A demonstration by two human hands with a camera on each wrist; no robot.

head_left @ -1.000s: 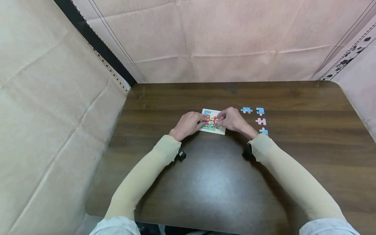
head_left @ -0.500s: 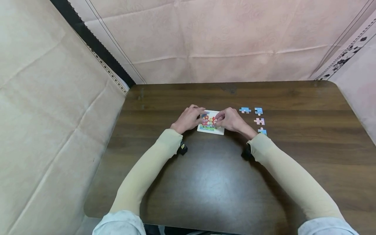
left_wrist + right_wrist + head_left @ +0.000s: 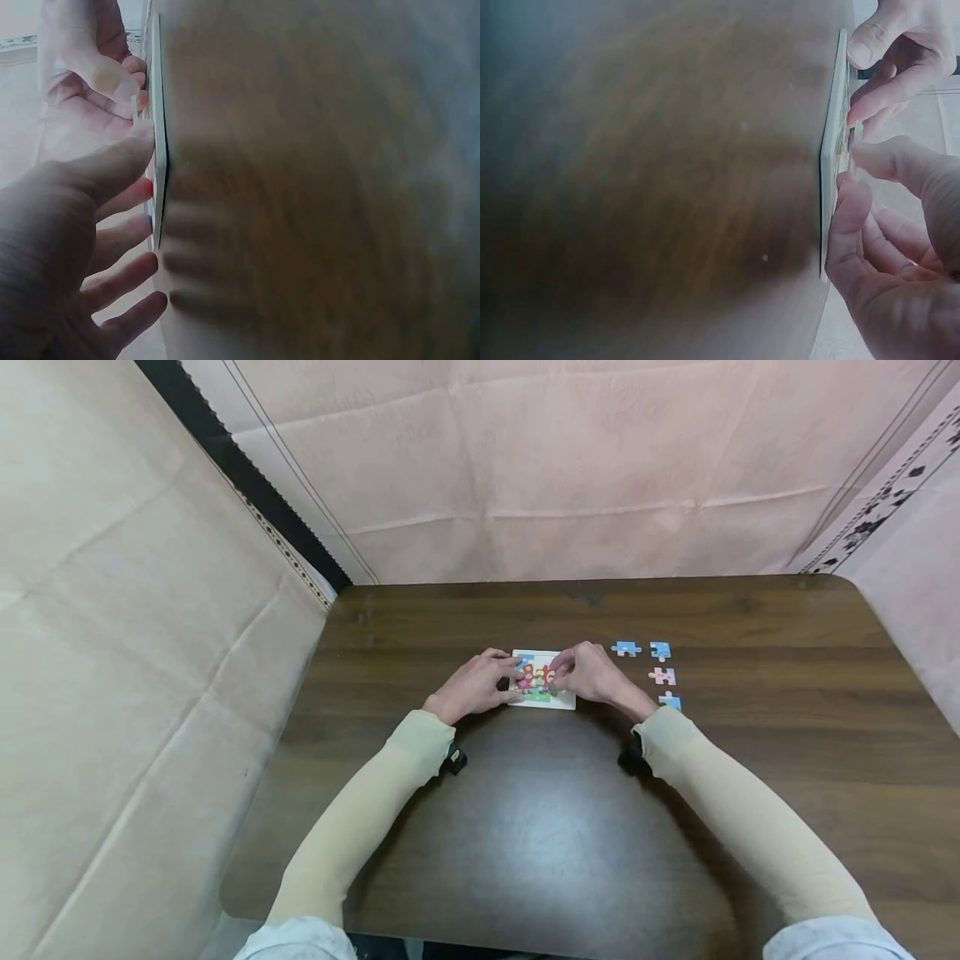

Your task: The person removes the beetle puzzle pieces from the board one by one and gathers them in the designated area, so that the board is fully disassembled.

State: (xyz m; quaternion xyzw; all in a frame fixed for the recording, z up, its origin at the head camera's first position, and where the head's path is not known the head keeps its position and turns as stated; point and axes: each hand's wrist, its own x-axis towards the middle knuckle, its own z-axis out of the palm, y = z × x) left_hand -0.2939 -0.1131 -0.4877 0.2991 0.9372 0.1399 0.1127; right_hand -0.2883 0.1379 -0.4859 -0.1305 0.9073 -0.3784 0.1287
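A small white-bordered puzzle board point(image 3: 564, 700) lies on the table, with joined pieces forming a red, blue and green picture point(image 3: 534, 678). My left hand point(image 3: 474, 683) spreads over its left side, the thumb at the near edge and fingers farther up. In the left wrist view those fingers point(image 3: 124, 274) are apart and loosely extended. My right hand point(image 3: 592, 673) is over the board's right side. Between its thumb and fingers it pinches a puzzle piece point(image 3: 856, 133), seen edge-on in the right wrist view. The piece's printed face is hidden there.
To the right of the board lie several loose pieces: a blue one point(image 3: 626, 648), another blue one point(image 3: 660, 650), a pink one point(image 3: 662, 676) and a partly hidden blue one point(image 3: 670, 701). The brown table point(image 3: 525, 827) meets pale cloth point(image 3: 600, 485) at its far edge.
My left hand has shifted from the joined pieces to the board's left edge, its fingers spreading. The board has turned slightly and now lies straighter. My right hand has kept its pinch nearly in place.
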